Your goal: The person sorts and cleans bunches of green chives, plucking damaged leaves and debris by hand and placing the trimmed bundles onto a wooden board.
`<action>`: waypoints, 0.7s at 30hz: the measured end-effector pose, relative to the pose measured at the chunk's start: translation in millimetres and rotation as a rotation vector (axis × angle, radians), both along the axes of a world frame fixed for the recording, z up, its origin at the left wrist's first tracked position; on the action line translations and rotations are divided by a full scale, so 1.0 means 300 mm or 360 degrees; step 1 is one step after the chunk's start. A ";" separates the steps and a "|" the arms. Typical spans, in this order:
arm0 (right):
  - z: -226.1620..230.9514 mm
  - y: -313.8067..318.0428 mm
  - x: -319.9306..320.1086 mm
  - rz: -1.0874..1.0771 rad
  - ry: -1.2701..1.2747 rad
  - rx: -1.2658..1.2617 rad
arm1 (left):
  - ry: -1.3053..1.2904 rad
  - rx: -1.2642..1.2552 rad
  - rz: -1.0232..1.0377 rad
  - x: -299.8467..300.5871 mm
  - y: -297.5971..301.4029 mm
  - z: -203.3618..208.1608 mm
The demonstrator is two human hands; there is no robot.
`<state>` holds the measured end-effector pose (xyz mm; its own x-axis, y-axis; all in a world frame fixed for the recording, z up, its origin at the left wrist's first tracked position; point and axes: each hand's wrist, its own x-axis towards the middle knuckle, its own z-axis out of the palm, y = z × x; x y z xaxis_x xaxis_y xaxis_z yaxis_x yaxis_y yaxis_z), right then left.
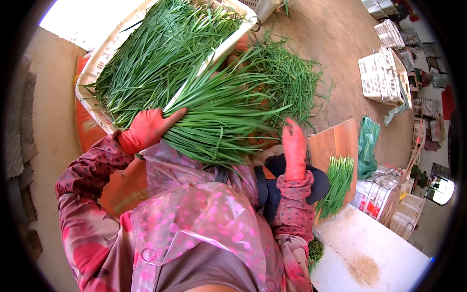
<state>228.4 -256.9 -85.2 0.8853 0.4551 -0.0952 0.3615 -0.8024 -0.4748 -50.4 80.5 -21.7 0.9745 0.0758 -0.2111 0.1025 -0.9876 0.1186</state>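
Observation:
In red rubber gloves, my left hand (145,130) is closed around the stem end of a large bunch of garlic chives (214,119). Their long green leaves fan out to the right, across my lap and the crate's near edge. My right hand (294,148), also gloved, is raised beside the leaf tips, apart from them. Its fingers point away from me and hold nothing. Ahead on the left, a white plastic crate (100,115) is heaped with more garlic chives (160,58).
Loose green leaves (287,80) lie piled on the floor right of the crate. A wooden board (335,141) at my right carries a neat bundle of chives (336,185). Nearby are a white tabletop (369,238), a green plastic bag (368,146) and stacked white crates (382,75).

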 end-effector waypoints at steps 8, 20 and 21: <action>0.249 0.279 -0.005 0.0022 0.0438 0.0930 | -0.0012 -0.0060 0.0040 -0.022 -0.015 -0.010; 0.107 0.378 0.055 0.0783 -0.0379 0.0032 | 0.0038 -0.0112 0.0089 -0.022 -0.019 -0.003; 0.135 0.398 0.040 0.0902 -0.0428 -0.0102 | 0.0043 -0.0121 0.0089 -0.021 -0.018 -0.003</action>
<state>240.4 -137.5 -44.8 0.5049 0.8614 0.0546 0.8391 -0.4750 -0.2651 -56.8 75.0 -22.6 0.9631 0.1125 -0.2444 0.1612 -0.9686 0.1895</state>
